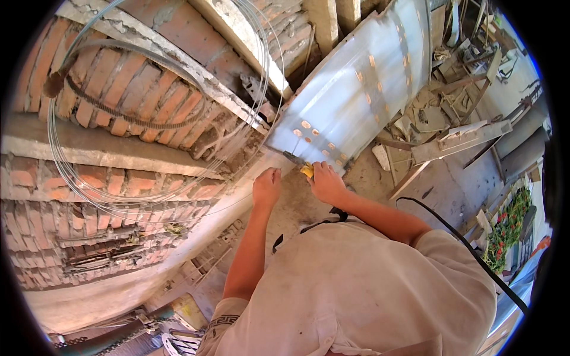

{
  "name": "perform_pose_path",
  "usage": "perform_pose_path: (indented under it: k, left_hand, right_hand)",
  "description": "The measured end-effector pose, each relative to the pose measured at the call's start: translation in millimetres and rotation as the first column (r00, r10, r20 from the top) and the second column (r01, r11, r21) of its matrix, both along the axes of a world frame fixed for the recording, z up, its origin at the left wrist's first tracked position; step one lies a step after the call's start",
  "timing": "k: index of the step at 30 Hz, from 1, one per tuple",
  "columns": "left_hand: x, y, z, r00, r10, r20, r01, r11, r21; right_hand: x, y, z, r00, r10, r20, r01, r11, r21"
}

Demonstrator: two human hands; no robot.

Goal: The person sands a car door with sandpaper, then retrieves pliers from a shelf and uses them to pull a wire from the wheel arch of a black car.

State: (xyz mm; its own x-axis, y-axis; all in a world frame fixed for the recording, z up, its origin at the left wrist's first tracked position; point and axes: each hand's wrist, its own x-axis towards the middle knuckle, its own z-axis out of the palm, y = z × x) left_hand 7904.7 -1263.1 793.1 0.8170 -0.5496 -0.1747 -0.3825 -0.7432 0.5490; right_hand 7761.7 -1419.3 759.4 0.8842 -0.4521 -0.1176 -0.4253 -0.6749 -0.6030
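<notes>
A yellow-handled tool (306, 170) is sitting at the lower corner of a metal panel (356, 89), just above the middle of the view. The right hand (325, 181) is gripping it, fingers curled shut around the yellow handle; only a sliver of yellow and a short dark tip are showing, so the kind of tool is hard to make out. The left hand (266, 187) is resting beside it in a loose fist against a pale concrete ledge (178, 237); whether it is pinching anything cannot be told. Two bare forearms are reaching up from a person's pale shirt (356, 285), which is filling the lower part of the view and hiding the ground beneath.

The one panel is leaning up and to the right, dotted with small holes; its top is running out of view. To the left, a brick wall (119, 89) is curving with the lens. One coil of thin wire (65, 160), several loops, is hanging against the bricks, and one ribbed steel bar (136, 121) is arcing across them. A black cable (451, 231) is trailing off the right shoulder. Upper right, scrap boards (457, 139) are lying in a jumble too tangled to count. Red flowers (507, 222) are showing at the far right edge.
</notes>
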Motion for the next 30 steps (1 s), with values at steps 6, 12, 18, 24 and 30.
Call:
perform_pose_path:
  k: [6, 12, 18, 24, 30]
  left_hand:
    - [13.7, -27.0, 6.9, 0.955, -0.028, 0.294, 0.129, 0.935, -0.329]
    - [25.2, -86.0, 28.6, 0.886, -0.402, 0.232, 0.406, 0.913, 0.033]
    - [27.6, -90.5, 6.6, 0.807, -0.533, 0.255, 0.526, 0.844, 0.103]
    - [22.7, -94.1, 6.7, 0.834, -0.491, 0.253, 0.462, 0.871, 0.166]
    - [21.6, -101.3, 6.4, 0.875, -0.448, 0.184, 0.425, 0.892, 0.153]
  right_hand:
    - [1.4, -1.7, -5.1, 1.0, 0.015, -0.024, -0.013, 0.997, 0.07]
    - [2.4, 4.1, -1.5, 0.999, 0.04, 0.013, -0.041, 0.994, 0.097]
    - [5.1, -5.0, -18.1, 0.998, 0.059, -0.037, -0.053, 0.988, 0.144]
    - [4.6, -16.9, -19.1, 0.986, 0.152, -0.076, -0.14, 0.979, 0.146]
    - [3.1, -24.4, -15.2, 0.982, 0.17, -0.083, -0.156, 0.975, 0.157]
